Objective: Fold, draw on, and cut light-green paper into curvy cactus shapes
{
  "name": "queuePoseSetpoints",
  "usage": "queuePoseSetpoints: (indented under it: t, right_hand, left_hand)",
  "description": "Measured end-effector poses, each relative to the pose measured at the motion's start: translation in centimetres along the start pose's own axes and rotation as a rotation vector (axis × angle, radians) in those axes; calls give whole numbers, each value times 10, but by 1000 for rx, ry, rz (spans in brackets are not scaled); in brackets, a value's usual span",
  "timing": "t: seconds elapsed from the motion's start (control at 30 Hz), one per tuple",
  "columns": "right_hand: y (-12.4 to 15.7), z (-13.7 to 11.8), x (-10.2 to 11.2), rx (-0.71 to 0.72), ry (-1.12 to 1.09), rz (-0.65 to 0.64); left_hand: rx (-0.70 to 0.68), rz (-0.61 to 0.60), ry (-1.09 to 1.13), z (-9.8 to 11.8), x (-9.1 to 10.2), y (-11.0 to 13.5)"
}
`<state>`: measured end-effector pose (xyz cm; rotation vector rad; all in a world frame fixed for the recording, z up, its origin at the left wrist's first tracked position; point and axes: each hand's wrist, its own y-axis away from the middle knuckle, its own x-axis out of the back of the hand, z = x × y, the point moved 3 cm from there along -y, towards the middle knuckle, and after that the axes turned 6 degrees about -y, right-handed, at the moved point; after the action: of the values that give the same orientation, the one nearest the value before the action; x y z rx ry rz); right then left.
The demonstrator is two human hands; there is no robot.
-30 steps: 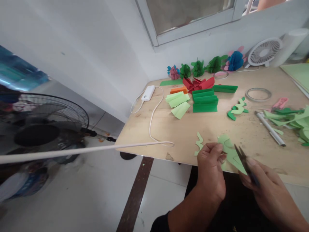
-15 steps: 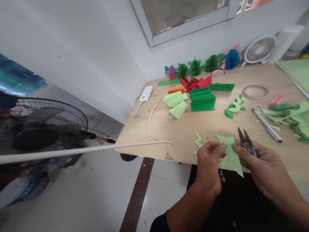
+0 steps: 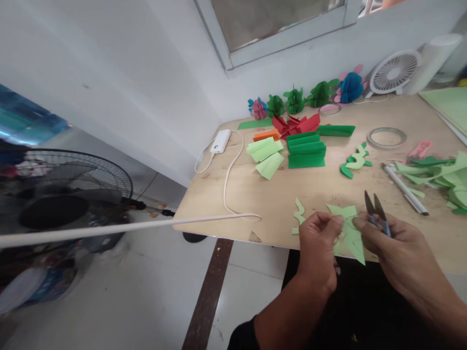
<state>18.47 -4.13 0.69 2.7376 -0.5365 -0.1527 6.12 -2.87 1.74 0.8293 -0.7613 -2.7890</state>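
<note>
Near the table's front edge, my left hand pinches the left side of a light green paper piece with pencil-like curved lines on it. My right hand grips a pair of scissors, blades parted and pointing up and away from me. Its thumb and finger also touch the right side of the paper. A wavy light green cutout lies just left of my left hand. Beyond my hands rest small green cutouts in two shades, overlapping each other.
Folded green paper, pale green folded strips and red paper lie mid-table. Right are a marker, a tape ring and paper scraps. A white cable crosses the left edge. A small fan stands behind.
The scissors have tilted and shifted slightly right with my right hand. The paper has turned a little between my hands, and my left hand has moved slightly right.
</note>
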Motion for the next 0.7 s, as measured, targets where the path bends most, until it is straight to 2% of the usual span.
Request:
queuePoseSetpoints:
  t: [0.2,0.5,0.7]
  right_hand:
    - [-2,-6,0,7,23,-46]
    - [2,-13,1,26,169,-34]
    - [-6,-6,18,35,78,102]
  left_hand:
    - [18,-29,-117,7,-1,-5]
    - [0,-58,-95,0,-1,-12]
    - [-76,-1,-92,13,9,-19]
